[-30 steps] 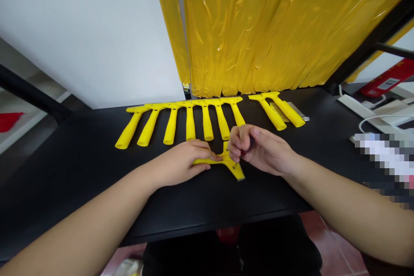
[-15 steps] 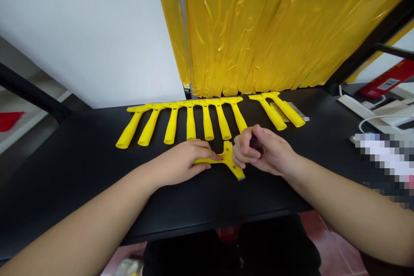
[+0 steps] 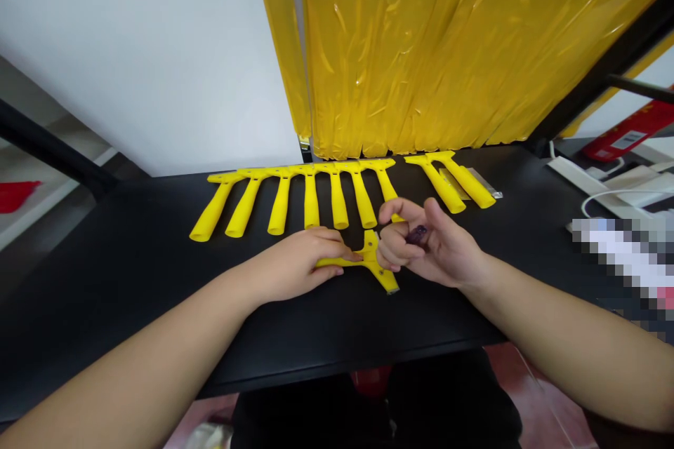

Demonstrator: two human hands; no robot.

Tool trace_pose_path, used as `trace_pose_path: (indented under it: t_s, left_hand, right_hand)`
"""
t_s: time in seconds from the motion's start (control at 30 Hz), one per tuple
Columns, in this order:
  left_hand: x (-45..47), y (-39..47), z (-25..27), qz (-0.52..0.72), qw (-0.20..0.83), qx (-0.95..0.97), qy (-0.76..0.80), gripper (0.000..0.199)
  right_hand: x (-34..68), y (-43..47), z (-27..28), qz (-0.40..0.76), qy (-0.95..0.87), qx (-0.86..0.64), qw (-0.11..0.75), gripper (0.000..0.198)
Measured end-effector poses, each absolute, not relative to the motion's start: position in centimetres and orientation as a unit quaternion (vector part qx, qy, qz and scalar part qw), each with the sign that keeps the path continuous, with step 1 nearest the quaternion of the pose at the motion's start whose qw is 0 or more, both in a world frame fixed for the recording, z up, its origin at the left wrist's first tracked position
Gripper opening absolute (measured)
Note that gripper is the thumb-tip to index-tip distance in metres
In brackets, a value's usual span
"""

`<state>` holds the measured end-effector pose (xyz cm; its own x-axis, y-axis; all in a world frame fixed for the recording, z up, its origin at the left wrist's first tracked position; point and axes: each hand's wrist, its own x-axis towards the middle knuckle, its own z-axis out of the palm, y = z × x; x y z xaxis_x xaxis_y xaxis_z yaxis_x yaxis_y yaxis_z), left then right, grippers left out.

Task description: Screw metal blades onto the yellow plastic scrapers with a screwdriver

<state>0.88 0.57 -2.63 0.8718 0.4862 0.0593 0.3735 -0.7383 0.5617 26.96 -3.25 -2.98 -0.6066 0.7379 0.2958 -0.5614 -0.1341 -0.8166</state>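
One yellow scraper (image 3: 370, 259) with a flared head, two screws (image 3: 382, 271) and a slim handle lies flat on the black worktop (image 3: 131, 280), its handle held down under the left hand (image 3: 316, 257). Just right of that scraper's head, the right hand (image 3: 424, 245), thumb and forefinger spread, cradles one small dark object (image 3: 418, 233); beyond the scraper lie seven matching scrapers (image 3: 310, 203) in a row and, farther right, two more scrapers (image 3: 443, 187).

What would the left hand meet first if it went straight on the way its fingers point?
The left hand would first meet the wide head of the yellow tool beneath its fingers; just beyond, probably the right hand, though its height is unclear.
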Motion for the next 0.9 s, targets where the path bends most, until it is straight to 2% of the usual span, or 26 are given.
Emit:
trace_pose_path:
  t_s: [0.1,0.17,0.33,0.57,0.7,0.9]
  left_hand:
    - [0.9,0.5,-2.6,0.100,0.277,0.928,0.227,0.032]
    - [1.0,0.5,-2.5,0.103,0.276,0.928,0.227,0.032]
    - [1.0,0.6,-2.5,0.101,0.280,0.926,0.232,0.034]
    - [0.8,0.5,-2.6,0.099,0.284,0.925,0.233,0.034]
    - [0.8,0.4,-2.5,0.095,0.282,0.926,0.234,0.037]
    - [0.7,0.3,-2.1,0.100,0.289,0.928,0.214,0.034]
  right_hand:
    - [26.9,-3.5,-2.7,0.745,-0.477,-0.120,0.451,0.023]
    - [26.9,-3.5,-2.7,0.736,-0.481,-0.129,0.459,0.020]
    - [26.7,-3.2,-3.0,0.745,-0.495,-0.106,0.435,0.047]
    - [26.8,-3.1,-2.0,0.749,-0.450,-0.136,0.466,0.060]
    - [27.3,-2.9,-1.2,0.723,-0.458,-0.165,0.491,0.061]
    - [27.9,-2.1,-0.7,0.679,-0.427,-0.201,0.562,0.051]
